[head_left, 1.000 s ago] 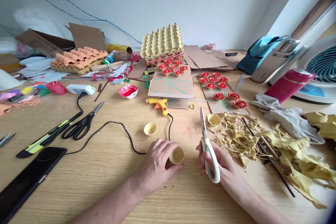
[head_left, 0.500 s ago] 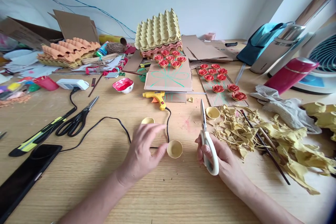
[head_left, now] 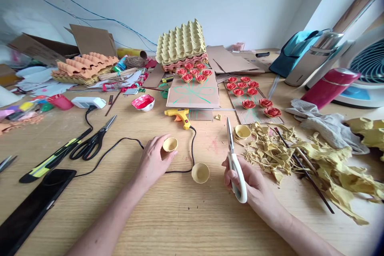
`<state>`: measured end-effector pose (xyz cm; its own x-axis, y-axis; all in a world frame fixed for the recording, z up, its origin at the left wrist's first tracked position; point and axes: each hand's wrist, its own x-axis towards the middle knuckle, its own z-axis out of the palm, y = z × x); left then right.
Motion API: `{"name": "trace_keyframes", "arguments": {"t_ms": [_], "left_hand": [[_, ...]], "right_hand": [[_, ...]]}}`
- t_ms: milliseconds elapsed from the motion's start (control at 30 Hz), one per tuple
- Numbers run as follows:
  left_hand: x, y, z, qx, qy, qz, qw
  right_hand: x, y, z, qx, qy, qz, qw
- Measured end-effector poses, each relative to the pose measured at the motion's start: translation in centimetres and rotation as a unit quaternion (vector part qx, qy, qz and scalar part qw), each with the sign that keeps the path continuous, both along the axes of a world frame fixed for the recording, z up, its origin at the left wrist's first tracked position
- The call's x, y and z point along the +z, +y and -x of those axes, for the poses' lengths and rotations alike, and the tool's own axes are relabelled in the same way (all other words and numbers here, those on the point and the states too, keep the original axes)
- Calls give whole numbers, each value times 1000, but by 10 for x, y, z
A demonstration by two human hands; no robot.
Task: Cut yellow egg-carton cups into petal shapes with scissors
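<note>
My left hand (head_left: pixel 156 157) has its fingers around a small yellow egg-carton cup (head_left: pixel 170 145), its opening facing up. A second egg-carton cup (head_left: pixel 201 173) sits on the table between my hands. In my right hand (head_left: pixel 244 178) is a pair of white-handled scissors (head_left: pixel 236 168), blades closed and pointing up and away from me. Beyond the scissors, more cups (head_left: pixel 242 131) rest stacked by a heap of yellow carton scraps (head_left: pixel 270 152). A yellow glue gun (head_left: pixel 179 117) lies past my left hand, its black cord running behind the cups.
Red paper roses (head_left: pixel 248 104) stand on cardboard pieces farther back. A bowl of red paint (head_left: pixel 143 103) is behind the glue gun. Black scissors (head_left: pixel 93 140), a utility knife (head_left: pixel 49 160) and a dark phone (head_left: pixel 39 208) lie left. Egg trays (head_left: pixel 181 42) and a pink flask (head_left: pixel 331 86) stand behind.
My left hand has moved from beside the nearer cup to the farther one and closed on it. My right hand keeps holding the scissors. The view has shifted slightly.
</note>
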<state>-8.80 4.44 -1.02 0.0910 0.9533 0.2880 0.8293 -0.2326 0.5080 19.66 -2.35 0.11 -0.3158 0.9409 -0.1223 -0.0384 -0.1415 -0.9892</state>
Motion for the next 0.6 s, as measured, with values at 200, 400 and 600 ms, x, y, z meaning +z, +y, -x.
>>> {"name": "trace_keyframes", "arguments": {"t_ms": [200,400,600], "left_hand": [[14,-4,-4,-9,-153,66,986],[29,-16,-10,-118,-397,192,890],[35,-34,-34,-193,-357,175,897]], "right_hand": [[-2,-1,1,1,6,-7,1000],[-2,3,4,-5,29,-24,999],[6,4,8,-28,56,-44,997]]}}
